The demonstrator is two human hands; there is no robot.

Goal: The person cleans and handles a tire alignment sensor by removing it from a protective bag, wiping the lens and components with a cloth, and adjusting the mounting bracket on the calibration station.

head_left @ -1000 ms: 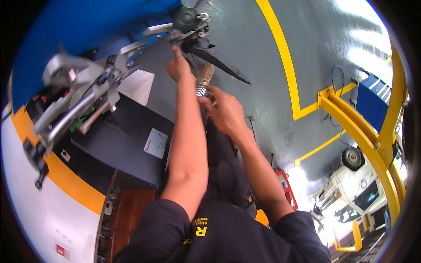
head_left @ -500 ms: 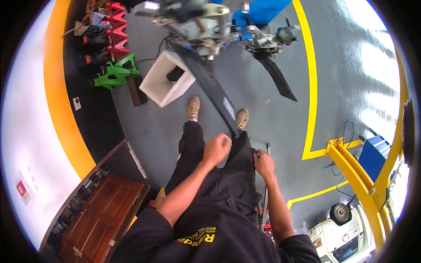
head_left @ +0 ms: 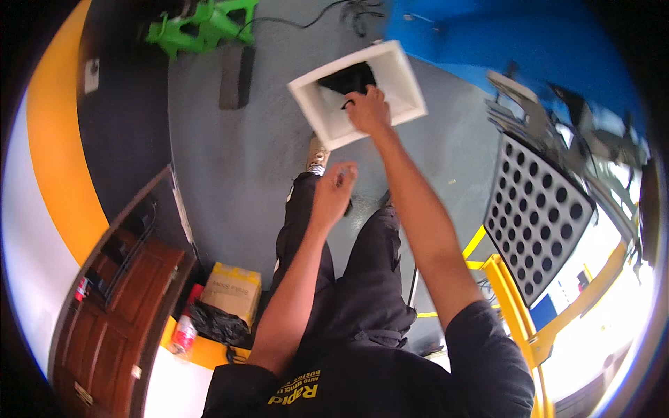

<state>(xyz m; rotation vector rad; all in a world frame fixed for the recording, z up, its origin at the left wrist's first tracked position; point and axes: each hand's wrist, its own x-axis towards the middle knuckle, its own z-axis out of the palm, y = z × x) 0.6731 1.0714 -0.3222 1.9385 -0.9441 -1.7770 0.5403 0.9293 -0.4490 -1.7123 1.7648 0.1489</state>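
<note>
My right hand (head_left: 369,111) reaches into a white open box (head_left: 412,86) on the floor ahead of me. Its fingers bend against a black object (head_left: 347,78) inside, whose exact kind I cannot make out. Nearer to me, my left hand (head_left: 334,191) hovers over my left leg, just below the box. Its fingers are curled, with something small and dark between them that is too blurred to name.
At right stands a tilted white panel (head_left: 533,216) with black dots, next to metal clamps and a yellow post (head_left: 516,299). A green stand (head_left: 202,28) and dark block (head_left: 237,76) lie by the left wall. A cardboard box (head_left: 233,289) sits lower left.
My right hand has gone from beside my right thigh up into the white box. My left hand has risen slightly. The view has shifted, bringing the dotted panel into sight.
</note>
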